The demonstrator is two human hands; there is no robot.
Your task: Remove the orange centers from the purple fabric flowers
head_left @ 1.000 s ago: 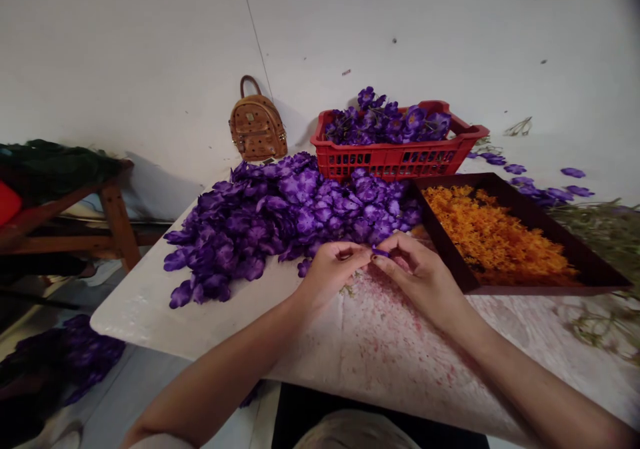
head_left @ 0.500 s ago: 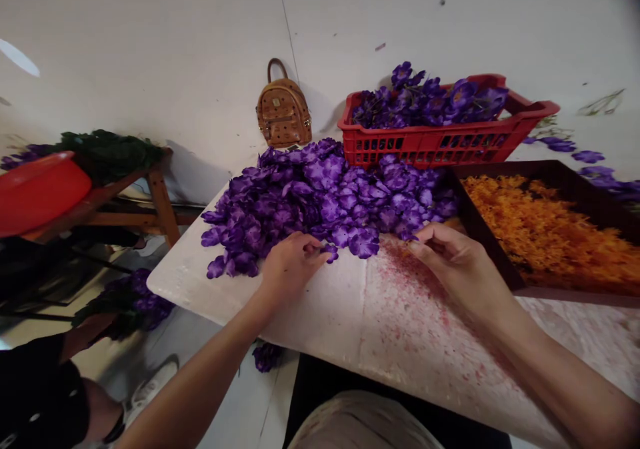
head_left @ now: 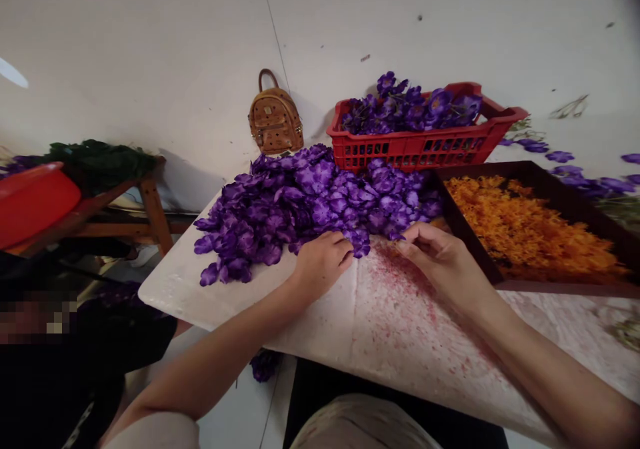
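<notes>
A wide pile of purple artificial flower petals (head_left: 285,202) covers the back left of the white table (head_left: 320,322). My left hand (head_left: 325,259) is at the pile's front edge, back of the hand up. Its fingers are curled in beside a purple petal layer (head_left: 359,242), and what they hold, if anything, is hidden. Farther right, my right hand (head_left: 440,255) pinches a small flower piece (head_left: 400,238) between thumb and forefinger, at the pile's right front corner. Beyond that hand stands a dark tray (head_left: 467,235) holding orange flower centres (head_left: 525,229).
Behind the pile is a red plastic crate (head_left: 390,150) of purple flowers. A brown mini backpack (head_left: 276,122) leans against the wall. Loose purple flowers (head_left: 595,185) lie at the far right. Another person (head_left: 75,369) is low at the left, near a wooden bench (head_left: 156,209) with a red basin (head_left: 35,202).
My left hand has moved right along the pile's edge, and the petal piece at its fingertips is out of sight. My right hand keeps its pinch. The person at left has leaned in.
</notes>
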